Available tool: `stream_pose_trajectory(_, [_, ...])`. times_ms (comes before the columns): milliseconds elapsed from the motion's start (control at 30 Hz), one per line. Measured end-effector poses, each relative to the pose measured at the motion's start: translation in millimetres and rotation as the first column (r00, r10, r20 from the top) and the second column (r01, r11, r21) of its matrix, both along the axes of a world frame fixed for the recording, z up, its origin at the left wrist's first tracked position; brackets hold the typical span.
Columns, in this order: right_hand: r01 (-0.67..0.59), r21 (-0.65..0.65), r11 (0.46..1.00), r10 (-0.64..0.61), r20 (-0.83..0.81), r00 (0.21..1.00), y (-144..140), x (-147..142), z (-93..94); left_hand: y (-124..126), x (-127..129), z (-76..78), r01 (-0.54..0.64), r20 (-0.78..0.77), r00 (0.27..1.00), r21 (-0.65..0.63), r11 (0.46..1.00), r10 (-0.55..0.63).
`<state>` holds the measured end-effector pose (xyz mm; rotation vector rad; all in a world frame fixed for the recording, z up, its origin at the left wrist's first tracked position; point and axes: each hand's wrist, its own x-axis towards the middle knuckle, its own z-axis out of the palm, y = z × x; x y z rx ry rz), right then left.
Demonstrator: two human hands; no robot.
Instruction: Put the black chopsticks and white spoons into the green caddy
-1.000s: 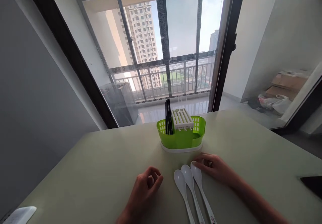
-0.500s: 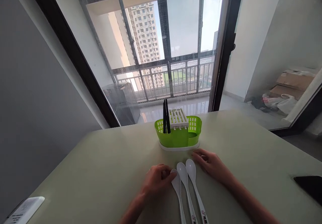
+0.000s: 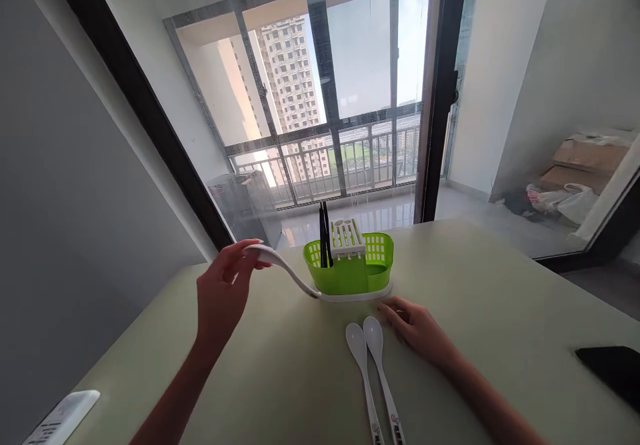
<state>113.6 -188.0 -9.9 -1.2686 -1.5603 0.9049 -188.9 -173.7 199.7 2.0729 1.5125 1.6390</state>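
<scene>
Head view: one spoon lifted off the table, two left lying

Left hand [image 3: 220,292]: raised above the table, left of the green caddy [image 3: 349,268], fingers pinched on the bowl end of a white spoon [image 3: 280,265]. Handle points down and rightward, its tip near the caddy's white base on the left side; touching or merely in front, cannot tell.

Change from half a second ago: then on the table, fingertips on the leftmost of three spoons lying side by side; now lifted clear with that spoon, row reduced to two. Judged as a pick-up completed, the lifted spoon carried toward the caddy and not yet in it.

Right hand [image 3: 415,322]: flat on the table [image 3: 500,312], in front of the caddy and slightly right, fingers loosely spread, gripping nothing. Fingertips just beside the bowl of the nearer of the two remaining spoons [image 3: 373,372]; in much the same place as before.

Remaining spoons: white, parallel, bowls toward the caddy, handles running toward the wearer, printed marks at the handle ends.

Green caddy: slotted plastic holder on a white base tray, at the far side of the table.
- Left compartment: black chopsticks [image 3: 324,238], upright.
- Centre: white slotted insert [image 3: 347,237], nothing seen in it.
- Right compartment: nothing visible above the rim.

Far right of the caddy: dark phone [image 3: 610,372] at the table edge. Far left, near corner: white flat device [image 3: 60,418], partly cut off.
</scene>
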Motion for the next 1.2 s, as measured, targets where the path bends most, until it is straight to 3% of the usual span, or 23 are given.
stream_pose_trajectory(100, [0.004, -0.004, 1.000, -0.004, 0.001, 1.000, -3, 0, 0.6, 6, 13, 3.7, -0.061, -0.041, 0.996, 0.267, 0.962, 0.075])
stream_pose_trajectory(300, [0.025, -0.002, 1.000, -0.025, 0.027, 0.999, -4, -1, 1.9, 36, 29, -25.0, 0.000, -0.246, 0.962, 0.441, 0.897, 0.121])
stream_pose_trajectory(733, [0.011, -0.035, 0.999, -0.008, 0.087, 0.996, -1, 2, -2.6, 68, 36, -66.7, 0.152, -0.404, 0.912, 0.501, 0.852, 0.074])
stream_pose_trajectory(867, [0.015, -0.027, 1.000, -0.012, 0.111, 0.994, 0, 3, -4.0, 67, 40, -80.5, 0.197, -0.444, 0.896, 0.457, 0.867, 0.031])
stream_pose_trajectory(1200, [0.016, -0.032, 0.999, -0.013, 0.100, 0.995, -1, 2, -2.3, 67, 51, -98.1, 0.263, -0.481, 0.875, 0.381, 0.887, -0.053])
